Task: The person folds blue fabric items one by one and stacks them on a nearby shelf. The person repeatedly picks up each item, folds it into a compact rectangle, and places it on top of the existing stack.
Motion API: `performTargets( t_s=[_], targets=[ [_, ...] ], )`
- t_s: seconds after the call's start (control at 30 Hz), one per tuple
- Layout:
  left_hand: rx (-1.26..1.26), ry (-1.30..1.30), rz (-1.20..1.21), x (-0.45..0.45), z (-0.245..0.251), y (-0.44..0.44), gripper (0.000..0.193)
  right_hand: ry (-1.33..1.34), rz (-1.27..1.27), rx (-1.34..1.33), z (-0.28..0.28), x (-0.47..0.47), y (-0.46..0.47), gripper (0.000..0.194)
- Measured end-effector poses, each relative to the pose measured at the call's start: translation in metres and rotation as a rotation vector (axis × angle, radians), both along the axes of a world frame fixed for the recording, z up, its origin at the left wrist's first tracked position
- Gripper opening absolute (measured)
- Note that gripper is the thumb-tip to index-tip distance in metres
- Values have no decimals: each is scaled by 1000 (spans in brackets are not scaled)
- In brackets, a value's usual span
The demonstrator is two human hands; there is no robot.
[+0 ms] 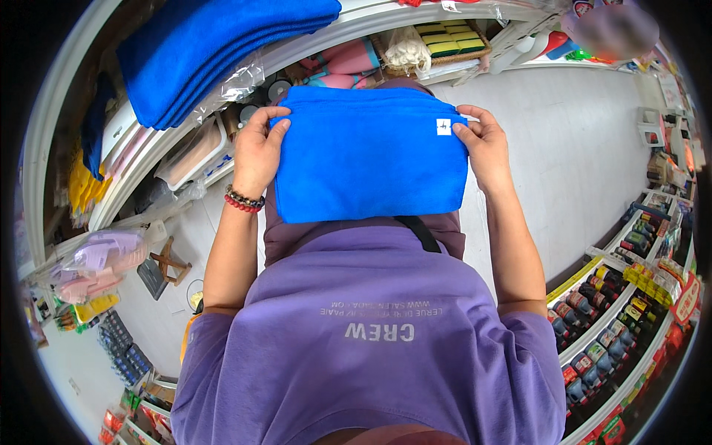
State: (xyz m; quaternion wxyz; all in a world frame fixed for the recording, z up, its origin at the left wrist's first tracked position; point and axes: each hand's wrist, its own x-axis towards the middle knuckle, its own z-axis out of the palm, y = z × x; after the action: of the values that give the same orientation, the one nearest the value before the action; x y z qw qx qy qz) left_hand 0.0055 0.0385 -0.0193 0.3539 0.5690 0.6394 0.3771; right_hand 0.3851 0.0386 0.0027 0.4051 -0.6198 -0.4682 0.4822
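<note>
A folded blue cloth towel [370, 167], seemingly in several layers, is stretched level in front of my body. My left hand [260, 142] pinches its upper left corner between thumb and fingers; beaded bracelets circle that wrist. At the upper right corner my right hand [483, 139] grips it the same way, thumb beside a small white tag [443, 127]. On the shelf at the upper left lies a stack of similar blue towels [222, 50], with clear plastic wrapping [233, 83] against its lower edge.
Beyond the towel, a lower shelf carries a wicker basket [478, 53] of yellow-green sponges [453, 39]. A clear-lidded plastic box [194, 153] stands left. Bottles [592, 356] line shelves at the lower right. Wrapped slippers [105, 250] and a small wooden folding stool [169, 261] are at the left.
</note>
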Motion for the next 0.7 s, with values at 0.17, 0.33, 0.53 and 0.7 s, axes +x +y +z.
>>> performTargets(
  t_s=[0.17,0.33,0.53,0.7],
  targets=[
    [123,-70,45,6,4,8,19,-42,-73,70,-5,0,9,33],
    [82,322,2,6,-12,16,27,-150,-62,54,-24,-6,20,32],
    [193,364,68,8,3,1,41,-445,-116,290,-15,-3,2,36],
    [536,623,-453,-1,46,-71,39,-675,439,730,19,12,-59,54]
  ],
)
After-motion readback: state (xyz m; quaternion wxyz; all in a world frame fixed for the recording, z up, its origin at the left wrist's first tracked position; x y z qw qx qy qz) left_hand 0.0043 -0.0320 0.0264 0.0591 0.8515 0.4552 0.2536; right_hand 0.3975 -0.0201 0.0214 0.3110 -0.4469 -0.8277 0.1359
